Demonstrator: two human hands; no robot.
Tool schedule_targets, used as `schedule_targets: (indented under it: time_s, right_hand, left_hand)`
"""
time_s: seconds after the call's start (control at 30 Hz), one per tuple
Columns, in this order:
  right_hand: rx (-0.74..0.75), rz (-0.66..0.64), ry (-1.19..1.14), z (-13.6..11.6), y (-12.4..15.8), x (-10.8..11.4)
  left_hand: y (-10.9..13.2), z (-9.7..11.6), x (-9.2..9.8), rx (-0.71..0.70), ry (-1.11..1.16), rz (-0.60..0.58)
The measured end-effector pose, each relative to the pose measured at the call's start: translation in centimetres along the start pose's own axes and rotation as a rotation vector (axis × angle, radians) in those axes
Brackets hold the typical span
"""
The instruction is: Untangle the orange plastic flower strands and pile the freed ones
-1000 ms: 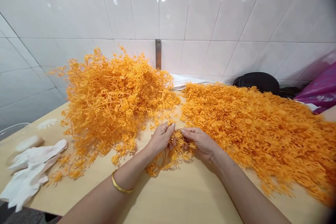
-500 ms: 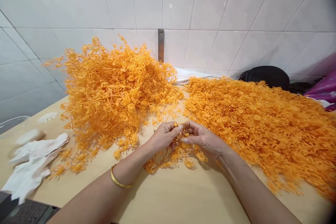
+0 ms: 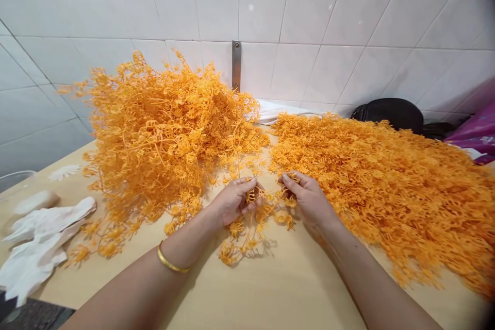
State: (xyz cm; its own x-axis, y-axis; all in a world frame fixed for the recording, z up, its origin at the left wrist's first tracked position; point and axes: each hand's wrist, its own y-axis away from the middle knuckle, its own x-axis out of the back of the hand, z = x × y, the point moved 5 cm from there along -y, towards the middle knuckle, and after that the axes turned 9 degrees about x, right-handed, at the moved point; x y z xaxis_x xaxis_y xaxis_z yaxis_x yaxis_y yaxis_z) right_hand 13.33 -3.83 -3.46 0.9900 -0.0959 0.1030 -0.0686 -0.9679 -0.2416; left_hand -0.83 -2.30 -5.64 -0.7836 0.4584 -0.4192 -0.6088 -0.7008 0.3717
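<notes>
My left hand (image 3: 234, 200) is closed, thumb against fingers, on an orange plastic flower sprig (image 3: 249, 242) whose thin branches and spidery blossoms hang down to the table (image 3: 294, 289). A short gap away on the right, my right hand (image 3: 309, 200) pinches a smaller orange plastic flower piece (image 3: 285, 219), partly hidden behind the fingers. Behind my left hand rises a tall tangled heap of orange sprigs (image 3: 154, 134). Beside my right hand spreads a lower, wide pile of loose orange blossoms (image 3: 379, 180).
White gloves (image 3: 42, 242) lie at the table's left edge, near a pale oval object (image 3: 36, 201) and a clear container (image 3: 15, 180). A black case (image 3: 390, 113) and purple cloth (image 3: 472, 134) sit at the back right, before the tiled wall (image 3: 309, 5).
My hands, close together before, have moved apart. The right hand has drawn off to the right with a smaller piece, while the left keeps the sprig.
</notes>
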Motion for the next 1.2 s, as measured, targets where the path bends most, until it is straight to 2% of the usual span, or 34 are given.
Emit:
schedule_targets:
  time_s: [0.13, 0.2, 0.3, 0.4, 0.47, 0.53, 0.57, 0.6, 0.73, 0.8, 0.87, 1.07, 1.2]
  right_hand:
    - [0.295, 0.171, 0.481, -2.6, 0.5, 0.6]
    - [0.32, 0.248, 0.515, -3.1, 0.7, 0.4]
    - [0.205, 0.335, 0.267, -2.6, 0.3, 0.8]
    - [0.118, 0.504, -0.084, -2.2, -0.4, 3.5]
    - [0.136, 0.709, -0.233, -2.6, -0.4, 6.5]
    - [0.25, 0.814, -0.28, -3.4, -0.3, 8.5]
    - [0.286, 0.809, -0.26, -3.8, -0.2, 8.7]
    - [0.293, 0.745, -0.224, -4.1, -0.3, 8.3]
    - [0.277, 0.396, -0.011, -4.4, 0.1, 3.5]
    - [0.258, 0.283, 0.058, -4.4, 0.4, 1.6]
    - [0.239, 0.202, 0.089, -4.2, 0.6, 0.6]
    - [0.273, 0.12, 0.173, -3.8, 0.7, 0.7]
    - [0.33, 0.136, 0.311, -3.7, 0.1, 0.7]
  left_hand:
    - [-0.1, -0.1, -0.1, 0.003, 0.045, -0.017]
    - [-0.3, -0.2, -0.5, 0.01, 0.088, -0.016]
    - [-0.5, -0.3, -1.2, 0.008, 0.133, -0.007]
    - [-0.3, -0.6, -1.6, 0.048, 0.132, -0.041]
    - [-0.1, -0.8, -1.5, 0.076, 0.142, -0.063]
    - [0.0, -0.8, -1.1, 0.07, 0.173, -0.032]
    - [0.0, -0.8, -1.0, 0.062, 0.186, -0.02]
    - [0.0, -0.8, -0.9, 0.06, 0.195, -0.018]
    - [-0.2, -0.8, -1.1, 0.113, 0.198, -0.048]
    - [-0.2, -0.7, -1.0, 0.119, 0.207, -0.033]
    - [-0.2, -0.6, -1.0, 0.114, 0.213, -0.043]
    - [-0.5, -0.5, -0.6, 0.118, 0.257, -0.067]
    - [-1.0, -0.4, -0.4, 0.108, 0.253, -0.114]
